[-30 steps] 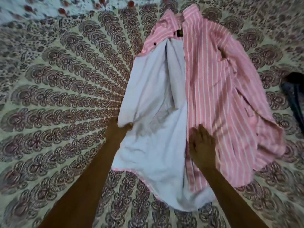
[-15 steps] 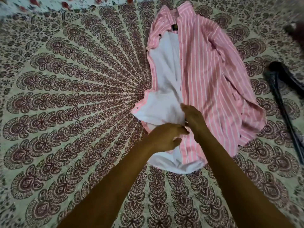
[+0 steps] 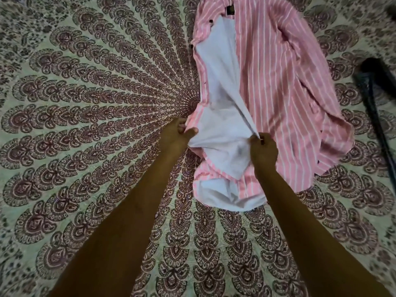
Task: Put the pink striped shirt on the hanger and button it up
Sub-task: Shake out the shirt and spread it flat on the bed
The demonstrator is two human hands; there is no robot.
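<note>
- I see the shirt (image 3: 278,86) lying on the bedspread (image 3: 85,103), right of centre, its collar at the far end.
- My left hand (image 3: 174,137) is at its left front edge, my right hand (image 3: 263,150) at the right one.
- A hanger (image 3: 377,97) lies right of the shirt, apart from it.

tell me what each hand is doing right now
Left hand: grips the pink striped cotton shirt at its left front edge.
Right hand: pinches its right front edge.

both hands (image 3: 174,136) (image 3: 264,151) pinching, arms extended.
</note>
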